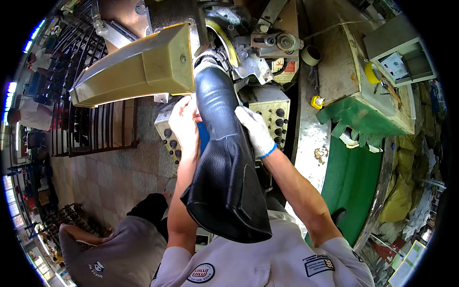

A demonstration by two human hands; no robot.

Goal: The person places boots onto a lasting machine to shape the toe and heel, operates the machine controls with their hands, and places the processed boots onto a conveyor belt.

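Head view: the boot (217,107) lies between the hands, its long axis running away from the shirt (248,263), open shaft nearest, far end at the machine (256,64); right hand (258,134), gloved, is on the boot's right edge, fingers closed against the leather; left hand (184,126), bare, is at its left edge, fingers bent and partly behind it, so I cannot tell how firmly they grasp; the knob box (272,100) stands beyond the gloved hand, right of the boot; the gold cover (138,69) reaches left from the boot's far end.
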